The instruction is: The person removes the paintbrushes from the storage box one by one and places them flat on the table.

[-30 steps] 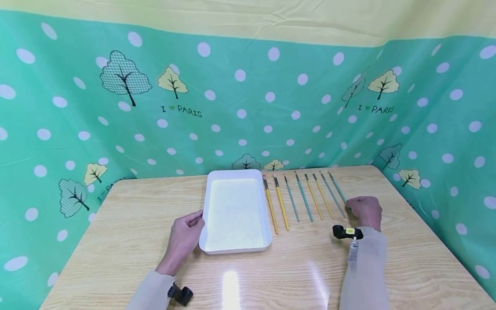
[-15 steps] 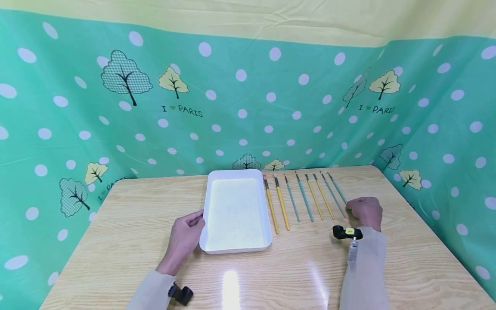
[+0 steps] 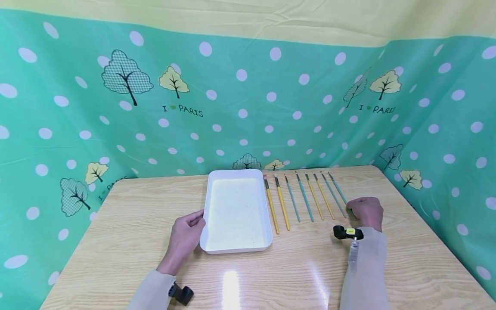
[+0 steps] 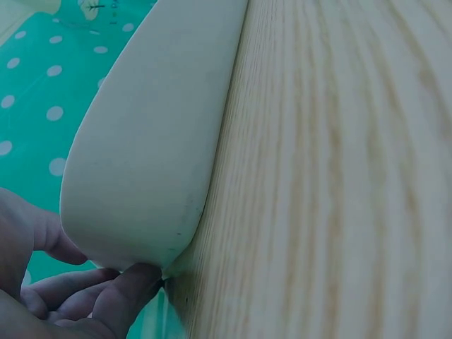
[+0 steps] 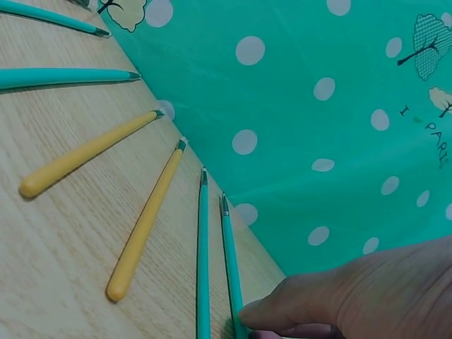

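Observation:
A white rectangular tray lies flat on the table. My left hand grips its left side; in the left wrist view the thumb and curled fingers meet at the tray's wall. To the tray's right, several paintbrushes lie in a row with bristles toward the back, among them a thick yellow paintbrush and a teal paintbrush. At the row's right end, my right hand pinches the lower handle of the last teal paintbrush, which still lies along the table. The hand hides the handle's end.
The wooden table ends at the back against a green polka-dot curtain, which also hangs at both sides. A wrist camera sits on the right sleeve, another on the left. Glare marks the table's front.

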Available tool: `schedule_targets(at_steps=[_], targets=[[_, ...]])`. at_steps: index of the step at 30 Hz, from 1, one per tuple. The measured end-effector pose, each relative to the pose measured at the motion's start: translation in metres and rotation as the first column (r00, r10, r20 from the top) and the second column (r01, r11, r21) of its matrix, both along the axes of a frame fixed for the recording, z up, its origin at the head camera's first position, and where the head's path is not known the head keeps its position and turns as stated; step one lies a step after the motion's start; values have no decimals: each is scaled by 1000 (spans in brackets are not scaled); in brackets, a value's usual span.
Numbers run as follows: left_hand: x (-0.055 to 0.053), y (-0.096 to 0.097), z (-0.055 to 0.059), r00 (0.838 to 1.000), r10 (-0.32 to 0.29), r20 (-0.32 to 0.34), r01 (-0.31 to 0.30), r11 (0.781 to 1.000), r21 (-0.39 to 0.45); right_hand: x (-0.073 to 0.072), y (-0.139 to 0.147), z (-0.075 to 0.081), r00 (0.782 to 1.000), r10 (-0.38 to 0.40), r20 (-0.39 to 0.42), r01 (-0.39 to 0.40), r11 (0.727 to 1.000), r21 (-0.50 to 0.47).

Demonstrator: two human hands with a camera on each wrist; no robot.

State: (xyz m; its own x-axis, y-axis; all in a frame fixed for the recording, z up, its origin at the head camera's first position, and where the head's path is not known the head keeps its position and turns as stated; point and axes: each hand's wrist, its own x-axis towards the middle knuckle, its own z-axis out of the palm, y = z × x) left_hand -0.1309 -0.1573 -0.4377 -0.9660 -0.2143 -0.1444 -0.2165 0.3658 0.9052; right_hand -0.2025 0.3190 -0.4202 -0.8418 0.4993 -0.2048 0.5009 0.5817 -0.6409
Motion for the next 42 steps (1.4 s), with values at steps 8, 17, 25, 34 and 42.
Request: schedule_targets(at_steps=[8, 17, 25, 34, 42], targets=[[-2, -1, -1, 1000, 5, 4, -5, 1000, 0, -1, -2, -1, 1000, -13, -3, 13, 1000, -15], [-1, -1, -1, 1000, 9, 8, -9, 1000, -2, 0, -5, 1, 998, -23, -53, 19, 996, -81], [-1, 0, -3, 1000, 7, 1, -7, 1000, 6, 0, -2, 7, 994, -12, -108, 1, 995, -102], [-1, 2, 0, 1000, -1, -5, 1, 1000, 15, -2, -4, 21, 980, 52, -191, -67, 995, -73], [-1, -2, 2, 999, -26, 20, 26, 1000, 8, 2, -14, 42, 932, 176, -318, -183, 983, 7]])
